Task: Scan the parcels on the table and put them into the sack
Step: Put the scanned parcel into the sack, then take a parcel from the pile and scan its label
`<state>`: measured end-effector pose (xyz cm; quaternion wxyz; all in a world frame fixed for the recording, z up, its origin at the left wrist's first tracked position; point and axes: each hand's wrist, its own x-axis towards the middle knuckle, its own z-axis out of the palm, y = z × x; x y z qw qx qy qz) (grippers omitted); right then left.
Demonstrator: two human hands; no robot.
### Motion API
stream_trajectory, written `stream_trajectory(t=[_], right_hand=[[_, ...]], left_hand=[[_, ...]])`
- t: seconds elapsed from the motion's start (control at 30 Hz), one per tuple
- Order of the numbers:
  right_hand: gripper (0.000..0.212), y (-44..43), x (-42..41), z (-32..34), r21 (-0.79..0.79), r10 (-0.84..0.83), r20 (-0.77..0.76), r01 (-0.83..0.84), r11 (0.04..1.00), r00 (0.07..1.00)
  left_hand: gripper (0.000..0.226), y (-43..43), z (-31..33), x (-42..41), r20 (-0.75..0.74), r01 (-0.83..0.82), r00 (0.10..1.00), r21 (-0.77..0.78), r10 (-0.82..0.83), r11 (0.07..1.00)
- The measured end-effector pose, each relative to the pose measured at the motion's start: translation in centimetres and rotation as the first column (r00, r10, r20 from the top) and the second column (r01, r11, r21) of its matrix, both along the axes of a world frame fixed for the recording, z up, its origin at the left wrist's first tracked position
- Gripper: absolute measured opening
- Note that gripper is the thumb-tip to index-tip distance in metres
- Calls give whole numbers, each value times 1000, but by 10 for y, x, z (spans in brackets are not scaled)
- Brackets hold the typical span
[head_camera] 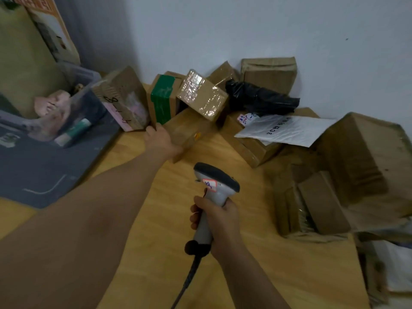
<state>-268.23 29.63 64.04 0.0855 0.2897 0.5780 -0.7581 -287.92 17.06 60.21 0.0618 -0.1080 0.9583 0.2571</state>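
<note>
Nearest the lens, the left forearm is extended fwd over the wooden table (156, 253). The left hand (161, 139) is clamped on the near end of a flat brown parcel (191, 130), fingers wrapped over its edge. At far left a grey-lidded plastic bin (44, 170) is seen w/ pink items inside. Just behind the hand a pink-labelled box (124, 99) is stood on edge, then a green-taped box (161, 97), then a clear-taped box (201, 94) tilted above the flat parcel's far end. In the centre foreground a grey scanner (214, 188) is held upright by the right hand (217, 219), fingers curled round its handle; the cable is run to the bottom edge. Further right, a black plastic bag (260, 97) and a white mailer (287, 129) are piled on more cardbd parcels by the wall. At far right a large open carton (367, 152) is seen w/ smaller boxes inside.
</note>
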Motion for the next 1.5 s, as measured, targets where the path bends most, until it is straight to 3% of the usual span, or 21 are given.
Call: stream_trajectory(t=[0.17,0.3,0.4,0.5,0.63,0.77,0.83,0.93,1.07,1.17,1.23,1.33,1.4,1.5], right_hand=[[7,3,16,5,35,28,52,-29,999,998],[4,-6,39,8,38,49,63,-51,998,997],[6,-18,59,7,45,48,82,-52,998,995],[7,-33,79,6,60,52,86,-57,997,995],[9,-50,100,6,89,44,83,-51,995,996],[6,-58,112,6,120,11,85,-21,993,996],[7,-61,116,6,128,1,76,-11,992,997],[7,-65,121,8,140,-13,60,4,990,998],[8,-62,128,6,139,-32,35,27,990,999],[8,-56,135,3,147,-47,28,42,988,999],[10,-54,139,1,159,-46,25,42,986,999],[12,-53,141,-4,192,-55,22,50,980,998],[15,-53,139,-7,240,-49,21,43,970,999],[16,-56,137,-9,267,-2,21,-3,964,1000]], left_hand=[[115,-38,6,72,78,23,997,-104,-15,994],[112,-92,6,161,-29,104,993,-239,-115,965],[108,-132,-12,216,-165,202,942,-410,-290,890],[101,-164,-24,268,-154,282,908,-463,-389,841],[99,-181,-21,298,-86,419,875,-356,-475,836],[113,-183,2,275,41,379,925,-117,-377,918],[120,-183,13,259,111,368,927,-81,-359,926],[114,-182,21,252,148,461,887,-237,-437,855],[96,-182,3,288,-60,491,813,-466,-580,736],[85,-191,-21,318,-219,549,731,-373,-646,748],[85,-197,-25,325,-238,544,760,-278,-605,792],[110,-199,-14,324,-103,414,905,-6,-412,910],[121,-198,-5,318,-27,420,907,81,-419,904],[132,-192,8,303,99,458,881,69,-463,886]])
